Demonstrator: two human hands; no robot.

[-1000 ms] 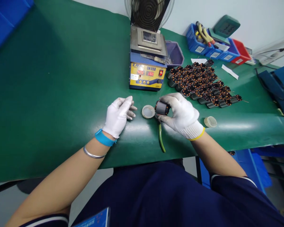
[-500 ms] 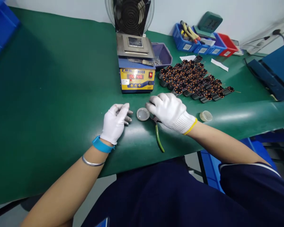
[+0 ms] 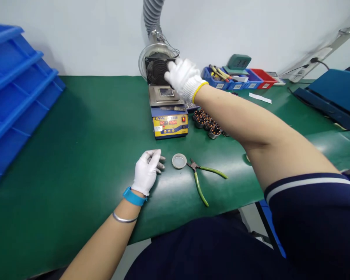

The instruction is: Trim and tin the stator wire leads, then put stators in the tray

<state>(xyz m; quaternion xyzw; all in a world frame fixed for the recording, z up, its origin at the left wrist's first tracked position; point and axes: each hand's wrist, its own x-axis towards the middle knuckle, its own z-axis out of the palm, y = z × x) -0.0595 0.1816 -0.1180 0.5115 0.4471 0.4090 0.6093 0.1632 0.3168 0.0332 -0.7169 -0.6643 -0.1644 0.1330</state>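
My right hand, in a white glove with a yellow-edged cuff, is raised over the right side of the solder pot. Its fingers are drawn together and slightly blurred; anything between them is too small or hidden to make out. My left hand, gloved too, rests on the green table with fingers loosely bent and partly apart, nothing visible in it. Just right of it sits a small round dish with a shallow clear liquid. Green-handled cutting pliers lie spread beside the dish, untouched by either hand.
Several wire-wound metal cylinders stand right of the pot, partly behind my right arm. Blue bins with tools and a red bin line the back wall. Stacked blue crates are at left. A ducted fan stands behind the pot.
My right hand has moved up and away from the small dish to above the solder pot, uncovering the pliers. My left hand stays by the dish. The view has tilted upward.
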